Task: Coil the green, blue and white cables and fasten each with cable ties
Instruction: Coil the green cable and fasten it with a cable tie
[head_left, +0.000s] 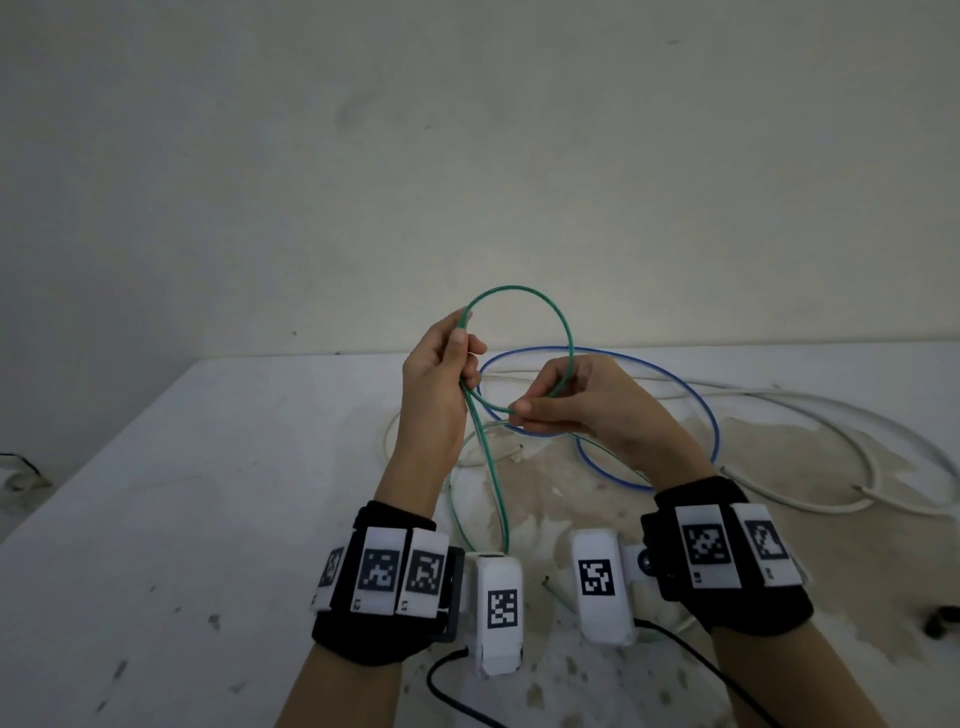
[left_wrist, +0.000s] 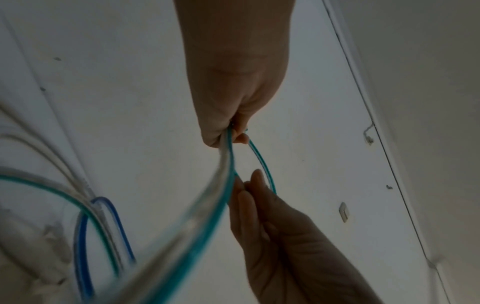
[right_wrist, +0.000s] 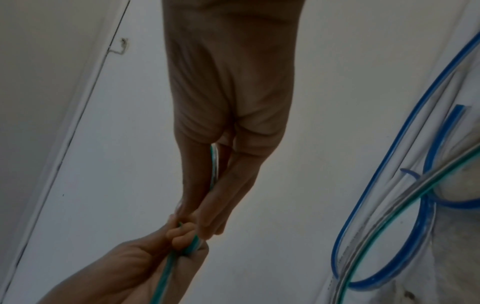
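A green cable (head_left: 540, 301) forms one raised loop above the white table (head_left: 208, 493). My left hand (head_left: 441, 358) grips the loop's left side, where strands gather and hang down toward the table. My right hand (head_left: 561, 400) pinches the loop's lower right between thumb and fingers. In the left wrist view the green cable (left_wrist: 226, 156) leaves my left hand (left_wrist: 233, 115); in the right wrist view the green cable (right_wrist: 214, 162) runs between my right hand's fingers (right_wrist: 233, 179). The blue cable (head_left: 696, 400) and the white cable (head_left: 831, 415) lie loose on the table behind.
The table's back edge meets a plain wall (head_left: 467, 156). The green cable's free end (head_left: 550, 584) lies on the table between my wrists. A small dark object (head_left: 937, 626) sits at the right edge. Stained patches mark the tabletop at the right.
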